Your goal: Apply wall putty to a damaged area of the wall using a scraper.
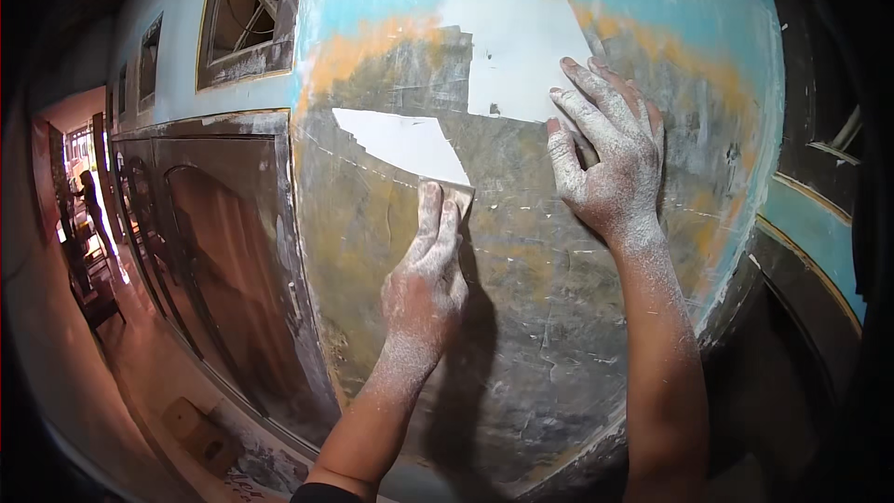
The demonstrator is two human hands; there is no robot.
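Observation:
My left hand [424, 289], dusted with white powder, grips a small flat scraper [458, 196] against the wall, two fingers stretched along it. The scraper touches the lower corner of a smaller white filler patch [405, 142]. Higher and to the right, my powder-coated right hand [610, 149] presses on the wall at the lower right edge of a larger white filler patch [517, 47]. A greyish edge shows between its thumb and fingers; the hand hides the rest. The wall [531, 317] is mottled grey-brown, with orange and turquoise paint higher up.
Left of the wall stand a dark wooden door [223, 261] and a window opening [247, 14]. A light brown block-like object [200, 433] lies on the floor below. Far left, a person [93, 205] stands in a bright doorway. Dark framework [829, 84] lies beyond the wall's right edge.

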